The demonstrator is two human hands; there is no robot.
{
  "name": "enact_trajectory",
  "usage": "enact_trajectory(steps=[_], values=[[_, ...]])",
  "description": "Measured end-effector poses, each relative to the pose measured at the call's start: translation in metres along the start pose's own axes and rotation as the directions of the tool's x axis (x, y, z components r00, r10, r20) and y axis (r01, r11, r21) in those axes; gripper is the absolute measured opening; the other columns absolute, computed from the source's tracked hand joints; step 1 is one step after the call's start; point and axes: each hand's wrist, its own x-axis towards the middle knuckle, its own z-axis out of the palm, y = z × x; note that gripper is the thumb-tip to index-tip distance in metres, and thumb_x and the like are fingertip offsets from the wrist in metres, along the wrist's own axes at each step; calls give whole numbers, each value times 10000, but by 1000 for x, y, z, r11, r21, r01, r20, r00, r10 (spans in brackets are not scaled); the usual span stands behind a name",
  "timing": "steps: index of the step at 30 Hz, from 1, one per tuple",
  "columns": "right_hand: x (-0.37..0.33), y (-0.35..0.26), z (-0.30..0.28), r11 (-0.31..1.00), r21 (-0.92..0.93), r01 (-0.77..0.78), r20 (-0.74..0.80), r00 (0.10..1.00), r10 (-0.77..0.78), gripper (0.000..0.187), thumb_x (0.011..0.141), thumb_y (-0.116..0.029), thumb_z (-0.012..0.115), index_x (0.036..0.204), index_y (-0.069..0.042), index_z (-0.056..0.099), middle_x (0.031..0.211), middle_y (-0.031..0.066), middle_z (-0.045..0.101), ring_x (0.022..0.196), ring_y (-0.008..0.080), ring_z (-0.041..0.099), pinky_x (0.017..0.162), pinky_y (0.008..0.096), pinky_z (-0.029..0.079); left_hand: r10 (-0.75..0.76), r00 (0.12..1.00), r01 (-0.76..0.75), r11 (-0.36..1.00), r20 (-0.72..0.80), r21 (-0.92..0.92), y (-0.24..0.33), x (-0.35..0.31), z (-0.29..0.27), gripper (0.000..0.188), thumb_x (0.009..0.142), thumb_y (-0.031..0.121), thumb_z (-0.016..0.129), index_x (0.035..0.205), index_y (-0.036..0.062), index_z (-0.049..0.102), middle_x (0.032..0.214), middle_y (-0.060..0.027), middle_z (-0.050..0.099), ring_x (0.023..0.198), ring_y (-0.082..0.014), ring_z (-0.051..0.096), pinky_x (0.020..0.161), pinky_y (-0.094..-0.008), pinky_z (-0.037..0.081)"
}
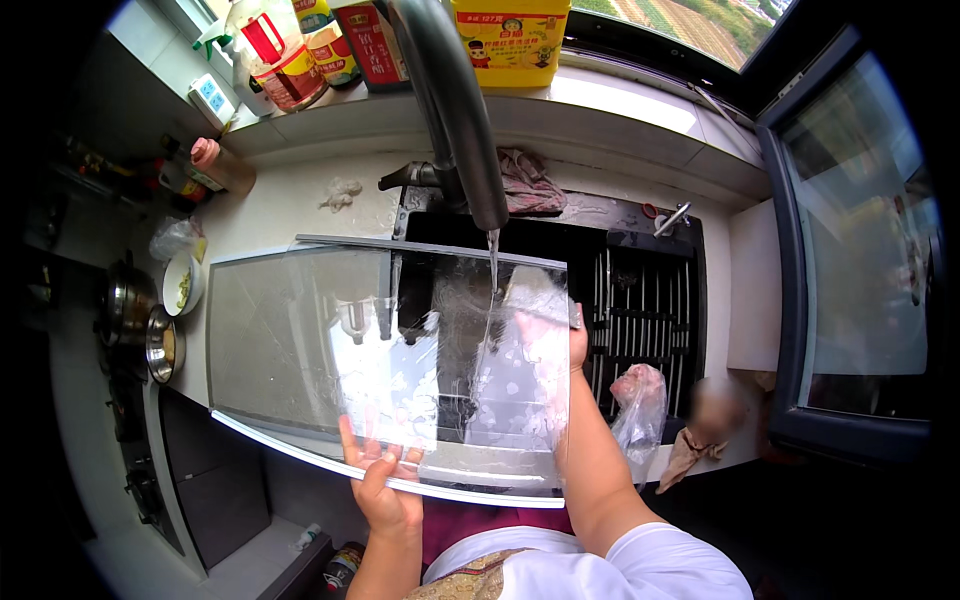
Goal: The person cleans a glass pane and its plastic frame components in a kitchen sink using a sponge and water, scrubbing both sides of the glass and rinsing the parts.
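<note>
A clear glass shelf (290, 330), with a white trim along its near edge and a grey strip along its far edge, lies over the worktop and the black sink (640, 225). My left hand (390, 495) grips the near trim, thumb on top and fingers showing through the glass below. Behind the right end is my right hand (555, 340), blurred by wet glass. It holds what looks like a pale grey cloth or pad (545, 292) against the underside. Water runs from the dark faucet (478, 165) onto the glass, which carries drops and pale smears.
A rack (640, 310) of metal bars sits in the sink's right side. Near it lie a plastic bag (640, 420) and a brown cloth (690, 458). Bottles and a yellow tub (508, 50) line the sill. Bowls (183, 282) stand left; an open window (850, 250) juts in at right.
</note>
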Motion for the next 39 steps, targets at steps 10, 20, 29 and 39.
enact_trajectory(steps=[10, 20, 29, 39], values=[[-42, 92, 24, 878, 30, -477, -245, 848, 470, 698, 916, -552, 385, 1344, 0, 380, 1355, 210, 434, 1244, 380, 414, 1043, 537, 302, 41, 999, -42, 996, -6, -76, 4, 11, -4, 898, 705, -65, 496, 1478, 170, 104, 1499, -129, 227, 1292, -386, 377, 860, -467, 527], [-48, 40, 54, 967, 26, -252, -109, 961, 253, 699, 933, -551, 339, 1368, -5, 346, 1391, 217, 384, 1240, 396, 419, 968, 538, 408, 18, 1000, -18, 996, -7, -86, 1, 9, -7, 888, 716, -79, 504, 1475, 179, 120, 1492, -123, 242, 1299, -389, 366, 886, -472, 516], [-56, 35, 62, 966, -96, -240, -91, 968, 232, 643, 944, -508, 315, 1364, -25, 377, 1372, 205, 420, 1276, 400, 381, 1059, 563, 283, -30, 1000, 29, 996, -3, -86, 7, 5, -1, 887, 716, -88, 499, 1474, 182, 124, 1496, -128, 227, 1302, -387, 363, 887, -472, 515], [-3, 95, 10, 910, 73, -407, -108, 904, 413, 552, 959, -431, 363, 1285, 8, 440, 1293, 209, 498, 1176, 379, 493, 974, 532, 410, -77, 997, 76, 996, -19, -37, -3, 5, -14, 877, 710, -69, 508, 1468, 195, 153, 1499, -116, 222, 1304, -396, 358, 880, -470, 520]])
